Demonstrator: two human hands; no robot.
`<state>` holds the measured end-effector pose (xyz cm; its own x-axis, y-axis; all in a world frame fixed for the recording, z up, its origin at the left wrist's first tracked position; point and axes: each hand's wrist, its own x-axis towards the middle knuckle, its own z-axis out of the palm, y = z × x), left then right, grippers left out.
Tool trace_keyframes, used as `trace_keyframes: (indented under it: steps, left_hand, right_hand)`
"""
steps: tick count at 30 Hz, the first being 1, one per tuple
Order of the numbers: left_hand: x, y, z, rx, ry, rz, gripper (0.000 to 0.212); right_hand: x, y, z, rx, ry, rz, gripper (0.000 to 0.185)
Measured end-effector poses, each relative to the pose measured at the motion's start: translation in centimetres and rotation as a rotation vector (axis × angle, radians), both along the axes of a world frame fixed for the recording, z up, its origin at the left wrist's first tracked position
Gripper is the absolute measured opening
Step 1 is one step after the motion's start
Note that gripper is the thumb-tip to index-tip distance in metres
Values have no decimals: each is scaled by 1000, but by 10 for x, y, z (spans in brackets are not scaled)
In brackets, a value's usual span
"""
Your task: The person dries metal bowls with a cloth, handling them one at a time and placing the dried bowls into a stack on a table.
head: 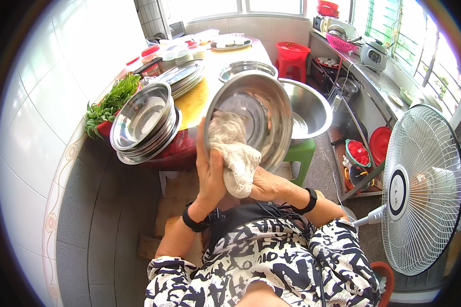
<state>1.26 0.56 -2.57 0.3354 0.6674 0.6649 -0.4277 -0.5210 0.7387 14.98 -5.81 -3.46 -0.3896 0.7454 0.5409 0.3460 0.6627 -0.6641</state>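
A round stainless steel basin (276, 126) is held up, tilted, in front of me. My left hand (211, 172) grips its left side, thumb over the rim and a cream cloth (240, 165). The cloth lies bunched against the inside and hangs over the near rim. My right hand (267, 184) is at the cloth's lower right, its fingers mostly hidden behind cloth and basin; whether it grips the cloth is unclear. Behind, a larger steel bowl (311, 107) rests above a green plastic stool (305, 155). Left of the held basin, stacked steel dishes (142, 119) sit at the table edge.
Stacked metal plates (186, 76), leafy greens (113, 101) and lidded containers (150, 51) occupy the table (199, 101). A standing fan (422, 192) is close on my right. Beyond are a red basin (292, 50) on a red stool (292, 67) and a counter (376, 80) with a cooker (373, 55).
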Motion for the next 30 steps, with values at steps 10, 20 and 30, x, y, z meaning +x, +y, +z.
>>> trace_keyframes:
  steps: [10, 20, 30]
  left_hand:
    - [-45, 19, 46, 210, 20, 79, 58]
    - [-34, -1, 46, 178, 100, 93, 57]
    - [-1, -17, 15, 178, 180, 104, 60]
  right_hand:
    - [11, 17, 9, 325, -362, -265, 50]
    - [40, 27, 10, 530, -282, -691, 34]
    - [20, -4, 20, -149, 304, 56, 59]
